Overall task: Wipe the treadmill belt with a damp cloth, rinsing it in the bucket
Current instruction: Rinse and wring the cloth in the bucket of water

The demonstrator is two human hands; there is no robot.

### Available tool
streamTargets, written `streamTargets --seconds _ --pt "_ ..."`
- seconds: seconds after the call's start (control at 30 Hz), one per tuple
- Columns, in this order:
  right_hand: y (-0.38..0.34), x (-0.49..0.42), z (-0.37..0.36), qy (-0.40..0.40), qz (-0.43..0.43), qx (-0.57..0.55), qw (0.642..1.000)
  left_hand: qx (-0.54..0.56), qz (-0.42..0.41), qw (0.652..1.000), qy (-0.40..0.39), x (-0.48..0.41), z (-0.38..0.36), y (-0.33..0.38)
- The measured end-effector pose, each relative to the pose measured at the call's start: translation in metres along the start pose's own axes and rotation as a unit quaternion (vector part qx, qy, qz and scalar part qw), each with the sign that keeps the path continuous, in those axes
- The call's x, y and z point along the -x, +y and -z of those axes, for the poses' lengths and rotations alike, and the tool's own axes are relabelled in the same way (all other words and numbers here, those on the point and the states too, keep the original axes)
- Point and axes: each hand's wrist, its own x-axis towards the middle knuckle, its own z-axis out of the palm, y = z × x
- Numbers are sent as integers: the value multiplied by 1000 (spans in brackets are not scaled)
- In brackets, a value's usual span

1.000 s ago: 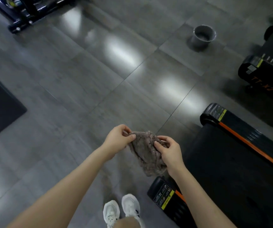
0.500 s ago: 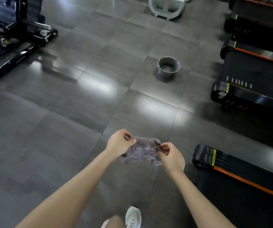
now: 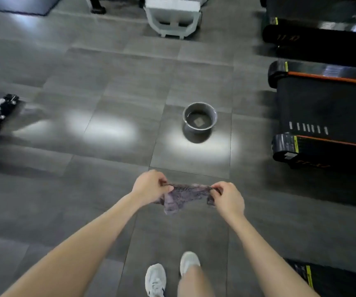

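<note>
Head view: cloth (image 3: 183,195) seemingly stretched left-right.

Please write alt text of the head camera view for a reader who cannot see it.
A person's left hand and right hand pinch a grey cloth, stretched between them above a grey tiled floor. A round grey bucket stands on the floor ahead, apart from the cloth. Black treadmills with orange stripes line the right side.

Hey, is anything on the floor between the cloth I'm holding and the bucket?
Nothing visible. The cloth, pinched by the left hand and right hand, faces the bucket with only tile floor between them. The treadmills stand off to the right.
</note>
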Motion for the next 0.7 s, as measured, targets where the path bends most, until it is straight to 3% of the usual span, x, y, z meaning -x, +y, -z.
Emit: streamTargets --seconds 0.13,0.37,0.7 --pt "-22 -114 21 -6 -51 -92 994 28 -24 998 -44 -127 25 37" --pt "-61 -348 36 -2 -60 -74 995 52 -6 999 -13 -359 50 74" --pt "-61 -617 -39 18 -105 -40 994 20 -32 997 -61 -662 7 60"
